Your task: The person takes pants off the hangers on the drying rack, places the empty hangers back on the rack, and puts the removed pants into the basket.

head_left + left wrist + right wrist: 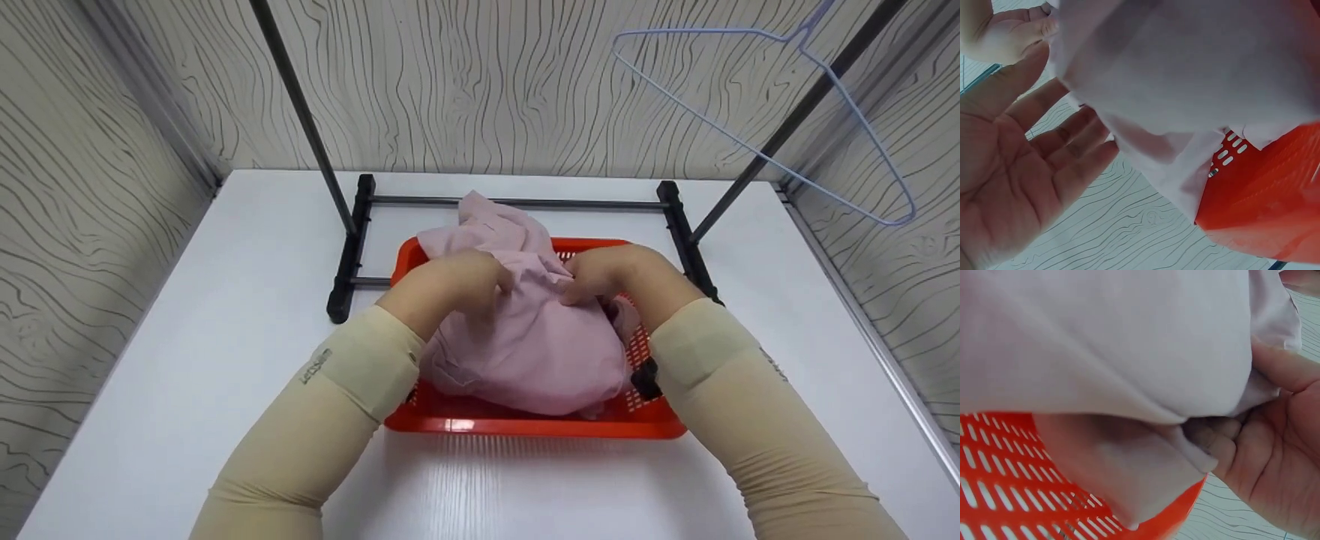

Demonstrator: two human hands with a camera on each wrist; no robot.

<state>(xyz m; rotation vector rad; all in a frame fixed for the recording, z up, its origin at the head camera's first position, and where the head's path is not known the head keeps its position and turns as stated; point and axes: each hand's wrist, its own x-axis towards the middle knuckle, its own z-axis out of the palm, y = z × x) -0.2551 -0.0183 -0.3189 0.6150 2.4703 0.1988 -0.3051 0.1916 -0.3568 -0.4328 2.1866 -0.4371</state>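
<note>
A soft pink cloth (547,360) lies bunched in a red plastic basket (525,427), one end draped over the back rim. Its folds hide what kind of item it is. In the left wrist view, my left hand (1022,152) has its fingers fairly straight, their tips touching the cloth's edge. The same hand looks blurred in the head view. My right hand (1275,444) grips a gathered part of the cloth, fingers curled under it and thumb against it. Both hands are above the basket, the right one (611,274) nearer its right side.
Behind and beneath the basket stands a black rack frame (517,202) with upright poles (300,112). From its upper right hangs a light blue wire hanger (705,120). White tabletop (225,300) surrounds the basket, with patterned walls (450,90) behind and at the sides.
</note>
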